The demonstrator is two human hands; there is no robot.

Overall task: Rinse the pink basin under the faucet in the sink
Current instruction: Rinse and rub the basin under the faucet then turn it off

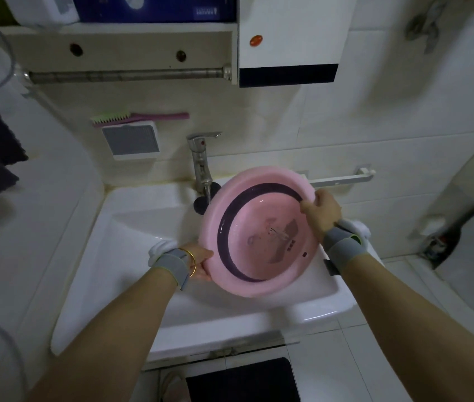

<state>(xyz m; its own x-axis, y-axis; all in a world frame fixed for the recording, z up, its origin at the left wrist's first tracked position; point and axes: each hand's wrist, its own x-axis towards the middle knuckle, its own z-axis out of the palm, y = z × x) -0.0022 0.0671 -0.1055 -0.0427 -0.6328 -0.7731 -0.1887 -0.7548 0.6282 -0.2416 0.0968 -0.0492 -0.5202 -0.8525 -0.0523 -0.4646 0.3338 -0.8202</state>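
The round pink basin (pixel 261 224), with a dark purple band inside, is held tilted over the white sink (pixel 143 227). My left hand (pixel 199 264) grips its near left rim. My right hand (pixel 321 211) grips the far right rim, thumb inside. The chrome faucet (pixel 201 161) stands behind the sink, and a thin stream of water falls from its spout just beside the basin's far left rim. A little water lies in the basin's bottom over a printed picture.
A pink and green brush (pixel 137 117) lies on a white box on the wall left of the faucet. A metal rail (pixel 128 75) and a shelf run above. A white wall bar (pixel 343 178) sits behind the basin. A dark mat (pixel 244 381) lies on the floor.
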